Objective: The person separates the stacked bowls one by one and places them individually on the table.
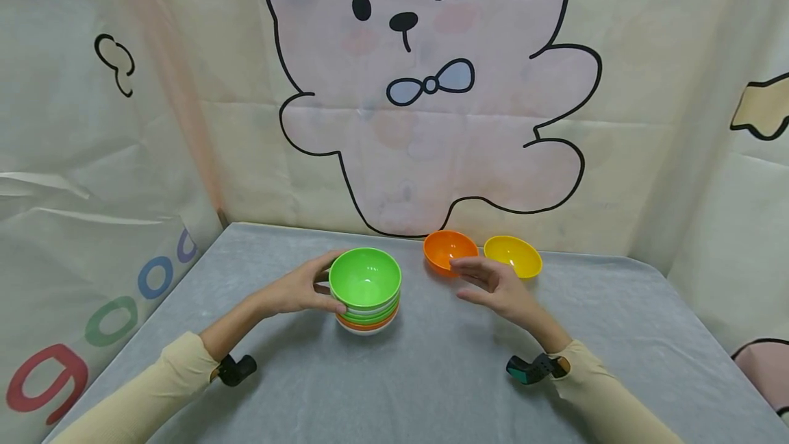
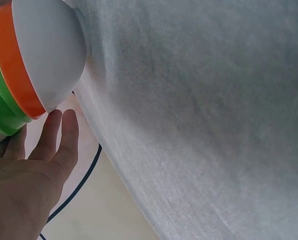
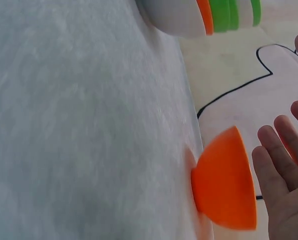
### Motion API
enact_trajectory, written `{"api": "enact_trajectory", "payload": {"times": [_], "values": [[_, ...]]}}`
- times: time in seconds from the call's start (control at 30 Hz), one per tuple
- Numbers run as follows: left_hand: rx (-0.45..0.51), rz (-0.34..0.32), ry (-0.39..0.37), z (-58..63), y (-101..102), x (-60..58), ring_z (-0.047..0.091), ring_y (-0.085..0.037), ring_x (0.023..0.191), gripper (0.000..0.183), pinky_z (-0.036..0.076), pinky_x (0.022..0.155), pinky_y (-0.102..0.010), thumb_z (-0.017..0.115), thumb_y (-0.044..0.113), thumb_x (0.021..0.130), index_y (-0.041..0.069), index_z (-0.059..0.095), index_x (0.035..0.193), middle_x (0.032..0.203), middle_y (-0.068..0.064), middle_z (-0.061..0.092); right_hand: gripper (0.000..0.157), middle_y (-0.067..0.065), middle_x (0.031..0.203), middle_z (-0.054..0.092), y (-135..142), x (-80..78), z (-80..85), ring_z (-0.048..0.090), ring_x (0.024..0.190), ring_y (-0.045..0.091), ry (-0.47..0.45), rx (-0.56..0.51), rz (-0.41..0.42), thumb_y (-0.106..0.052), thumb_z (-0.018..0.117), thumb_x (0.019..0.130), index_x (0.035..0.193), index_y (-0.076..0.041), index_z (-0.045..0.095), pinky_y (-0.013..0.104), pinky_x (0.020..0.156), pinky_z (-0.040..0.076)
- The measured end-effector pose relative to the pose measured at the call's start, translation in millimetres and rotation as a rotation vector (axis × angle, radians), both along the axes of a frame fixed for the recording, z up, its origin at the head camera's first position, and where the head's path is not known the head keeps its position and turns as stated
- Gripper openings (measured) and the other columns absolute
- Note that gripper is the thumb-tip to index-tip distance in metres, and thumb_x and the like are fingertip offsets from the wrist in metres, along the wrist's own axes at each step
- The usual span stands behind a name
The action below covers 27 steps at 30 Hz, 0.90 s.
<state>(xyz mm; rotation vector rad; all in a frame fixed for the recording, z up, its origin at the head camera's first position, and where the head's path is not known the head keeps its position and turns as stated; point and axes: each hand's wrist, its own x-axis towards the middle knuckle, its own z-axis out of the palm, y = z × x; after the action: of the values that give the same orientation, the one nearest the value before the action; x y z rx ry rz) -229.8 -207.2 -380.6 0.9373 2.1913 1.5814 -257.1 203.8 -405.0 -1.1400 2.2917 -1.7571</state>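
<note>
A stack of bowls (image 1: 364, 324) stands upright on the table, green on top with white, green and orange rims under it and a white bowl (image 2: 51, 47) at the bottom. My left hand (image 1: 305, 286) holds the stack's left side, thumb in front and fingers round the back. To the right, my right hand (image 1: 499, 293) is in the air with fingers extended, holding nothing. Nearest to it is an orange bowl (image 3: 223, 182), which its fingertips partly cover in the head view. Beside that sits a yellow bowl (image 1: 514, 255), its lower part behind the right hand.
A grey-blue cloth (image 1: 425, 382) covers the table. Behind the far edge hangs a pale curtain (image 1: 647, 177) with a cartoon figure, close to the orange and yellow bowls. Another printed sheet (image 1: 74, 238) hangs along the left side.
</note>
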Motion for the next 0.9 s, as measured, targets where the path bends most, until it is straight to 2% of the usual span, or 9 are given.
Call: {"api": "enact_trajectory", "payload": {"times": [0.13,0.37,0.57,0.73,0.9], "values": [[-0.001,0.0,-0.005,1.0,0.4,0.4,0.047,-0.036,0.133,0.09,0.046,0.102,-0.053,0.084,0.014,0.086,0.013,0.032,0.158,0.149,-0.01,0.044,0.045,0.03,0.133,0.057,-10.7,-0.9,-0.7,0.055,0.124,0.045,-0.004,0.012,0.003,-0.001,0.076,0.092,0.133,0.004,0.059,0.05,0.102,0.043],[-0.003,-0.001,-0.011,1.9,0.6,0.1,0.047,-0.036,0.133,0.089,0.046,0.102,-0.053,0.084,0.014,0.086,0.014,0.032,0.158,0.148,-0.01,0.044,0.046,0.031,0.133,0.056,-27.5,-3.4,1.1,0.051,0.123,0.053,-0.018,-0.017,0.032,0.0,0.076,0.091,0.134,0.007,0.059,0.054,0.101,0.043],[-0.006,-0.001,-0.018,2.1,0.5,0.3,0.047,-0.036,0.133,0.09,0.047,0.102,-0.05,0.084,0.014,0.086,0.014,0.032,0.159,0.149,-0.009,0.044,0.047,0.024,0.136,0.058,-42.1,-5.1,3.6,0.053,0.126,0.047,-0.038,-0.047,0.059,0.002,0.075,0.091,0.135,0.006,0.058,0.059,0.102,0.039],[-0.006,-0.005,-0.019,2.8,1.0,1.3,0.048,-0.035,0.132,0.09,0.048,0.101,-0.047,0.085,0.013,0.086,0.014,0.032,0.159,0.149,-0.01,0.043,0.053,0.016,0.14,0.056,-53.7,-5.1,5.0,0.051,0.131,0.039,-0.047,-0.075,0.119,0.004,0.074,0.091,0.14,0.003,0.054,0.05,0.107,0.04],[-0.005,-0.004,-0.015,3.5,1.4,2.4,0.05,-0.035,0.131,0.091,0.049,0.1,-0.045,0.085,0.013,0.086,0.013,0.031,0.159,0.149,-0.011,0.044,0.066,0.015,0.148,0.049,-65.8,-6.1,6.2,0.043,0.137,0.043,-0.055,-0.076,0.167,-0.002,0.078,0.09,0.148,0.002,0.045,0.045,0.11,0.038]]}}
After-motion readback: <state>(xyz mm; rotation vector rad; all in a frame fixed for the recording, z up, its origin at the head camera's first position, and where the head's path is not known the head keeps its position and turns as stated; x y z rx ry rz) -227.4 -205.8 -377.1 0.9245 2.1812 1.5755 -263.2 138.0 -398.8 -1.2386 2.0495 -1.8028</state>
